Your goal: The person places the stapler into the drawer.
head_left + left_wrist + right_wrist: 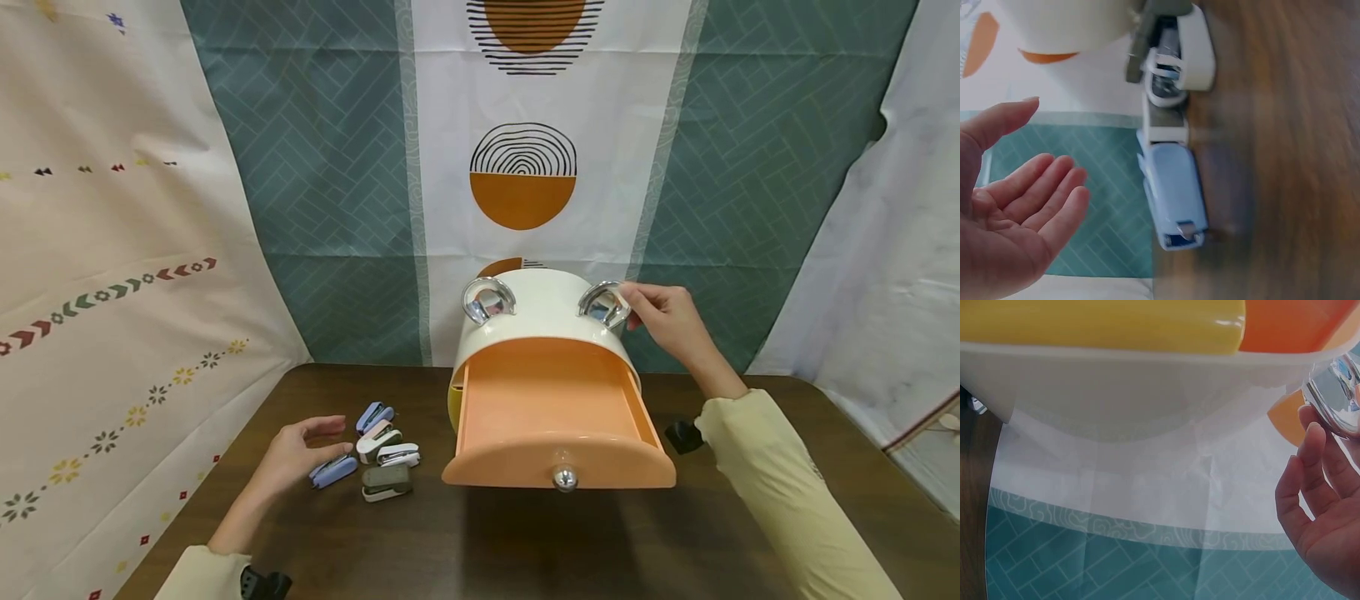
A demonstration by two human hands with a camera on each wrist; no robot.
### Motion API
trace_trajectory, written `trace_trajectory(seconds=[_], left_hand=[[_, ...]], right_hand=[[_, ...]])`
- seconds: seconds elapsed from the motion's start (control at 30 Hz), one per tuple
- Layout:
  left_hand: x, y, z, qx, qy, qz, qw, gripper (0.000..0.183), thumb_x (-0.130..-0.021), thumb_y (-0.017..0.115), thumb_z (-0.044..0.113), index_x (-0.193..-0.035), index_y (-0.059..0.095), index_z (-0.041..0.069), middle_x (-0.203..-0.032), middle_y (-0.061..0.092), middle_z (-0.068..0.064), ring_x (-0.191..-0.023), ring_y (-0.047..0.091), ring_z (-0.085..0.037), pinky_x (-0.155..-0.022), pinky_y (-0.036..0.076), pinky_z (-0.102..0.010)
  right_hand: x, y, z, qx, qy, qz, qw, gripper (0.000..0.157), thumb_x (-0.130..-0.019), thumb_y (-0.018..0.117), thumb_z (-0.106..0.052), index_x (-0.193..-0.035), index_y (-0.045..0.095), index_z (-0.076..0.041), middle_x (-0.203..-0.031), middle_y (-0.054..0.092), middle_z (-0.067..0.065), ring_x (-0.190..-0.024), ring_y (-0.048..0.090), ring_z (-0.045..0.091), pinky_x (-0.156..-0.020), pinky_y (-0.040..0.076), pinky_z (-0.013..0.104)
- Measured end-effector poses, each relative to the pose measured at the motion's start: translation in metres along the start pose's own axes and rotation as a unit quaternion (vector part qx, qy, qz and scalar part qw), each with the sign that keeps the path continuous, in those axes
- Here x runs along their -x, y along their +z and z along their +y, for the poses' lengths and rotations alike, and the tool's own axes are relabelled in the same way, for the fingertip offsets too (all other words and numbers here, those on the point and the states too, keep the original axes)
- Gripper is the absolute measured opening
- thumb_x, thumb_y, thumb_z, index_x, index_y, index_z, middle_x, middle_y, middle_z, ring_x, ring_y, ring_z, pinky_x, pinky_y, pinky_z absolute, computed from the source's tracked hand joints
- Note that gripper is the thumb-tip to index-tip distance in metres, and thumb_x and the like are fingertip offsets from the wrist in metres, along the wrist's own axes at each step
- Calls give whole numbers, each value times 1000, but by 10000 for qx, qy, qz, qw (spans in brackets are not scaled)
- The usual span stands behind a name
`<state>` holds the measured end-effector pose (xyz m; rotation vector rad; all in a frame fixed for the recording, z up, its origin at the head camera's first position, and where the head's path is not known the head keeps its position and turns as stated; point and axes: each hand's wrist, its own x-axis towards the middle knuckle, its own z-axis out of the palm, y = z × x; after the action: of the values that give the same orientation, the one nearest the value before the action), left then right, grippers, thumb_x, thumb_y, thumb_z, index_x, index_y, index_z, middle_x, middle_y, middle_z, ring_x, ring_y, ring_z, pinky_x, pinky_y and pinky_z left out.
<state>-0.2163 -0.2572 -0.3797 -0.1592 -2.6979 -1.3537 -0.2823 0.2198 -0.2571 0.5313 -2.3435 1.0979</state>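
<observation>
A white, rounded cabinet (536, 300) with two shiny silver ring-shaped ears stands on the table, its orange upper drawer (555, 400) pulled out. My right hand (667, 321) pinches the right ear (606, 304) with its fingertips; in the right wrist view the thumb is mostly hidden. On the left, my left hand (300, 454) hovers beside a blue stapler (333, 472), fingers loosely bent and palm bare in the left wrist view. Several more staplers lie close by: a dark green one (386, 481), a white one (398, 455), a pink-and-white one (378, 442) and a periwinkle one (374, 416).
The drawer's front with its silver knob (565, 478) juts out toward me over the brown table (525, 550). Below it, a yellow part (1104, 325) of the cabinet shows in the right wrist view. A patterned curtain (315, 167) hangs behind the table.
</observation>
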Motion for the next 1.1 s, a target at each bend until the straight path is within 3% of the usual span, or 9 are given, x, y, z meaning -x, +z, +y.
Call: trace_trajectory(seconds=[0.2,0.33,0.6,0.73,0.87,1.1], left_hand=[[-2,1,-12,-493,-210,-177,9984,52,-76,73,21,-116,56,-7,-114,59,-23,-103,58,-35,-77,49,-34],[-4,2,-22,-993,-171,-415,9940,56,-73,75,20,-114,56,-11,-109,61,-25,-99,59,-36,-77,49,-41],[-9,7,-33,-1883,-90,-388,9813,46,-66,77,13,-103,62,-9,-94,66,-18,-87,61,-30,-75,47,-44],[-10,8,-35,-2198,-158,-364,9747,40,-62,77,11,-96,65,-7,-83,66,-12,-74,59,-23,-66,46,-39],[-11,8,-35,-2316,-242,-374,9718,35,-60,77,10,-90,67,-4,-76,64,-7,-66,54,-18,-59,43,-34],[-10,6,-35,-2309,-129,-241,9726,37,-59,78,12,-90,68,-4,-77,66,-9,-66,55,-17,-58,43,-34]], right_hand=[[-1,1,0,-4,-4,38,10000,33,-93,52,-23,-108,65,2,-62,61,11,-55,52,3,-58,41,16],[-1,1,1,5,16,35,10000,33,-93,52,-24,-108,65,3,-62,61,11,-55,55,9,-59,42,16],[0,1,1,5,41,19,10000,34,-93,52,-24,-109,65,2,-64,62,13,-56,55,8,-59,42,16],[0,1,1,-6,71,-19,10000,34,-94,51,-24,-110,64,2,-65,62,13,-57,55,10,-59,43,17],[0,0,1,-44,58,-45,10000,34,-94,50,-22,-111,63,3,-66,63,12,-57,55,10,-59,43,17],[0,0,1,-72,66,-52,9999,33,-94,50,-21,-111,63,4,-63,62,8,-56,54,7,-59,43,18]])
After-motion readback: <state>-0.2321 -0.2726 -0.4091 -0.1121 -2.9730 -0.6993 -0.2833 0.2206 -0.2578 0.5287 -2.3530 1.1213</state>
